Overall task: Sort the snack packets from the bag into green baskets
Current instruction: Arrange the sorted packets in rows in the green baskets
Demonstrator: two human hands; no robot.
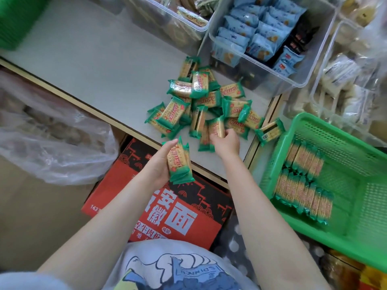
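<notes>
A heap of green-edged cracker packets (201,99) lies on the grey shelf (94,65). My left hand (161,164) grips a small stack of these packets (180,162) upright just off the shelf's front edge. My right hand (226,141) reaches into the near side of the heap and pinches one packet (216,127). To the right, a green basket (356,143) holds two neat rows of the same packets (303,178) standing on edge.
Clear plastic bins with blue packets (257,36) and other snacks stand behind the heap. A crumpled clear plastic bag (52,132) lies at the left. A red and black carton (163,206) sits below the shelf. Stacked green baskets (18,19) are at far left.
</notes>
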